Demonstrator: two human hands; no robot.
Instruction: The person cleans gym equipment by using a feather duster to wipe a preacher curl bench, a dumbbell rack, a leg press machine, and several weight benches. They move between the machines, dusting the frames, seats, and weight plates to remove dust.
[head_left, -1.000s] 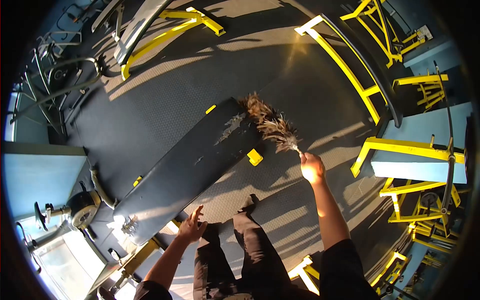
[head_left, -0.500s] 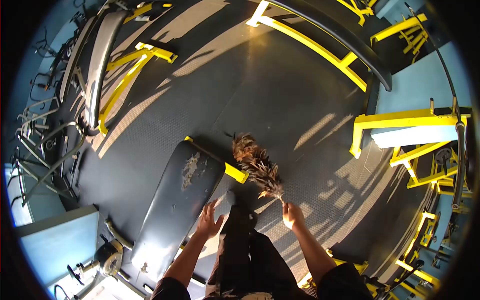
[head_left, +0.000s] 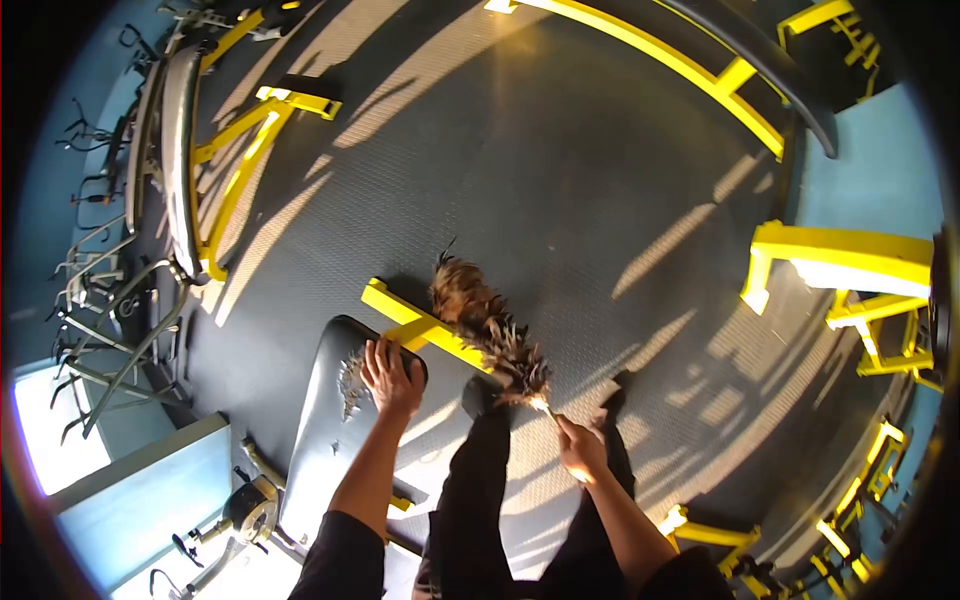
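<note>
Brown feathers fan out from a feather duster (head_left: 490, 325), whose handle is wrapped by the closed fingers of my right hand (head_left: 582, 450). The duster's feathers hang over the yellow foot bar of the bench. My left hand (head_left: 393, 378) lies with fingers spread on the far end of the black padded bench (head_left: 325, 440), beside a worn, peeling patch (head_left: 351, 385). It holds nothing.
Yellow-framed benches stand at the upper left (head_left: 180, 150) and upper right (head_left: 740, 70). A yellow machine (head_left: 840, 250) is at the right. Metal racks (head_left: 110, 310) line the left side. Sunlit stripes cross the dark textured floor (head_left: 540, 200). My legs are below.
My left hand has moved up and left, from beside the bench onto its pad. The duster has shifted left, over the bench's yellow foot bar. The view has moved, and my legs stand wider apart.
</note>
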